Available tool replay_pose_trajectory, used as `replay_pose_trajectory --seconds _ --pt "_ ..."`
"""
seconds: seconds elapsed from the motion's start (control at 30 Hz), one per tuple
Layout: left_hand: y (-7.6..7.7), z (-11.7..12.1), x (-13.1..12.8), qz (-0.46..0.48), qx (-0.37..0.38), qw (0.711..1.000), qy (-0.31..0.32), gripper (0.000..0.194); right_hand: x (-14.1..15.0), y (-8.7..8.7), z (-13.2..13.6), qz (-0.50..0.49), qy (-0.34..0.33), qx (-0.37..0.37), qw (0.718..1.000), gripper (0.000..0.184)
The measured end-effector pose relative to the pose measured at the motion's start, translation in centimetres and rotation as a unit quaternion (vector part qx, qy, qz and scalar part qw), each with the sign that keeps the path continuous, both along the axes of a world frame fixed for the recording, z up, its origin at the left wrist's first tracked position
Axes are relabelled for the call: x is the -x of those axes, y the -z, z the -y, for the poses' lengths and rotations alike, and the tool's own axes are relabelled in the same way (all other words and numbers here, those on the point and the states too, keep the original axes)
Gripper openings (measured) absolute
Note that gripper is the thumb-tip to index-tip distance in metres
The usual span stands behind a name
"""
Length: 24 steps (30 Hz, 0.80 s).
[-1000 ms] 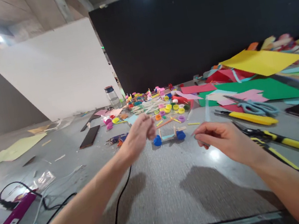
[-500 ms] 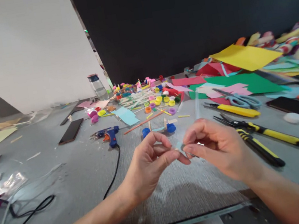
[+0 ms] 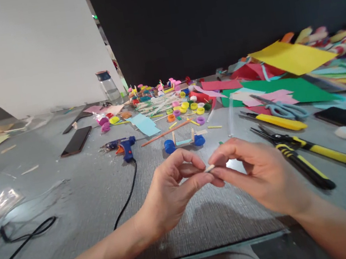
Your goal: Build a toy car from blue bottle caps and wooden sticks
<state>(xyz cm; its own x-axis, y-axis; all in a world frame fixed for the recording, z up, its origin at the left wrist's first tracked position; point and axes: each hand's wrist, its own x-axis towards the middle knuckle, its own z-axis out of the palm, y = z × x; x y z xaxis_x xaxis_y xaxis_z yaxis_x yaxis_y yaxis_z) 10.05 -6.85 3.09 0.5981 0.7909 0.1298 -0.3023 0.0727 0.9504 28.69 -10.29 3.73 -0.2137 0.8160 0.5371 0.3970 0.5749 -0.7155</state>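
Observation:
My left hand [image 3: 178, 185] and my right hand [image 3: 252, 171] meet over the front middle of the table, fingertips pinched together. Between them is a small pale piece [image 3: 210, 168], perhaps paper or a bit of stick; most of it is hidden by the fingers, so its kind is unclear. Just beyond the fingers stands a little frame with blue bottle-cap wheels [image 3: 169, 146], with upright sticks and a light blue strip. To the left of it lies a blue glue gun [image 3: 126, 149] with an orange trigger, its black cord running toward me.
On the right lie yellow-and-black pliers [image 3: 296, 145], a yellow cutter knife [image 3: 281, 122], grey-blue scissors [image 3: 283, 110] and a phone [image 3: 342, 122]. Colored caps [image 3: 184, 107] and paper sheets fill the back. Another phone [image 3: 76, 141] and a water bottle [image 3: 109, 89] are at left.
The pale piece between my fingertips has turned, its light blue face giving way to a thin whitish edge. Both hands stay pinched together. The camera view has shifted slightly.

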Motion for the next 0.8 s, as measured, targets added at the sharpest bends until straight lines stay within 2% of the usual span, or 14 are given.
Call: replay_pose_trajectory --seconds 0.3,0.53,0.8 --pt "0.3 -0.2 0.8 -0.060 -0.096 0.993 -0.016 0.007 0.0 -0.4 0.0 -0.001 -0.010 0.032 0.999 0.010" --pt "0.1 -0.4 1.1 -0.111 -0.092 0.989 -0.034 0.012 0.0 -0.3 0.0 0.038 0.005 -0.002 0.999 0.012" --pt "-0.3 -0.5 1.3 -0.120 -0.084 0.989 -0.031 0.014 -0.1 -0.1 0.1 0.064 0.009 -0.032 0.997 0.012"
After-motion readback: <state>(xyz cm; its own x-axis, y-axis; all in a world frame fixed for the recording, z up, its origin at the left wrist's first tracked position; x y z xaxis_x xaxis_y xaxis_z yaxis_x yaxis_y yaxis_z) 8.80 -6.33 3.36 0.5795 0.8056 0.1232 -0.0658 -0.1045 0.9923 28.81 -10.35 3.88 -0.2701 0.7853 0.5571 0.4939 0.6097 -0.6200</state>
